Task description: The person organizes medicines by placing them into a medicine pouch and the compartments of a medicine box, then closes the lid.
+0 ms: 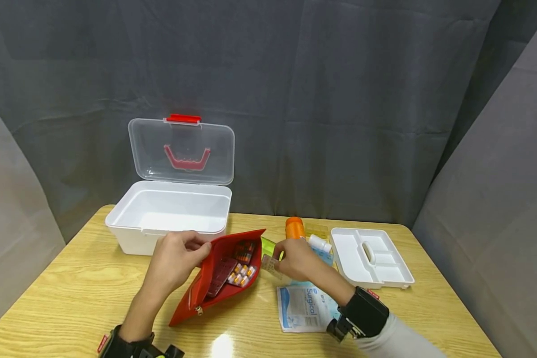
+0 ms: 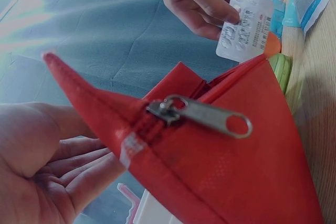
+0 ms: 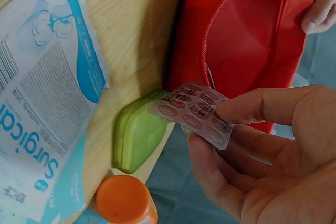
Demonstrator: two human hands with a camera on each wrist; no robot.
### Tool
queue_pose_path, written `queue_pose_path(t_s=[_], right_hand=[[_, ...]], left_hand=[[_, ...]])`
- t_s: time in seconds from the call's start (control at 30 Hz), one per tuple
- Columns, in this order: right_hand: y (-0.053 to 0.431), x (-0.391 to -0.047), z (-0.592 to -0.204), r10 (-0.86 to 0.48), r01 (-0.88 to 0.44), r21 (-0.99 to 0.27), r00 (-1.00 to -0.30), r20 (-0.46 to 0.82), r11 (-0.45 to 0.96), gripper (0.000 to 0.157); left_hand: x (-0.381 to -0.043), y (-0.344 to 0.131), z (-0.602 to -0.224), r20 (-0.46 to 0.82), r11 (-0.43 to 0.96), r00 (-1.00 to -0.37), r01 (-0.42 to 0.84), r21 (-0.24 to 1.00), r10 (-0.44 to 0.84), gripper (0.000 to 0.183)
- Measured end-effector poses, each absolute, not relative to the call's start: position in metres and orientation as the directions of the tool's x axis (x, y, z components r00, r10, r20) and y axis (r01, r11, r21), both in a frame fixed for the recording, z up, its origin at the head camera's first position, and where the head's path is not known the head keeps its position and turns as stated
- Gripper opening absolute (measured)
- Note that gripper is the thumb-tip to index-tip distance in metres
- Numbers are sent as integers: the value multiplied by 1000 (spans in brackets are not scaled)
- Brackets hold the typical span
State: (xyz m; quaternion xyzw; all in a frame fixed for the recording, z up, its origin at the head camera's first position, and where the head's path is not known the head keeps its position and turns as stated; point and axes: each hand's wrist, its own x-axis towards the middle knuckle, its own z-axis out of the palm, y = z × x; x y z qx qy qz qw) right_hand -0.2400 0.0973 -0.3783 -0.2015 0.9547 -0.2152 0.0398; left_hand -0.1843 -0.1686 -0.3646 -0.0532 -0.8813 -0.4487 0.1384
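My left hand [image 1: 175, 258] grips the upper edge of a red zip pouch [image 2: 252, 166] and holds its mouth apart. Inside lie several blister packs, among them a dark red one [image 1: 221, 274] and one with white-and-orange capsules [image 1: 241, 275]. A metal zip pull [image 2: 210, 116] hangs at the pouch's near corner. To the right of the opening, my right hand [image 1: 297, 258] pinches a silvery blister pack [image 3: 191, 109] between thumb and fingers. In the right wrist view this pack is just beside the pouch's zip edge, overlapping a green case [image 3: 142, 129].
Behind the left hand stands a white box [image 1: 161, 242] with its clear lid [image 1: 181, 130] raised. On the right are an orange-capped bottle [image 1: 295, 227], a white bottle [image 1: 319, 243], a blue-and-white "Surgical" packet [image 1: 297, 303] and a white compartment tray [image 1: 394, 273].
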Motion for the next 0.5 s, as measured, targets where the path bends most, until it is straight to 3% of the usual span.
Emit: queue_pose_path(t_s=[0.2,0.4,0.5], right_hand=[[97,-237,-371,-404,-372,-438,-914,20,819,2],[92,-234,-366,-406,-362,-455,-914,2,813,25],[92,-232,-364,-409,-358,-463,-912,-10,811,24]], left_hand=[[-185,-168,-365,294,595,-955,219,773,-29,9],[-185,-168,-365,287,586,-957,215,781,-32,9],[-185,-168,-365,290,591,-956,216,777,-32,9]])
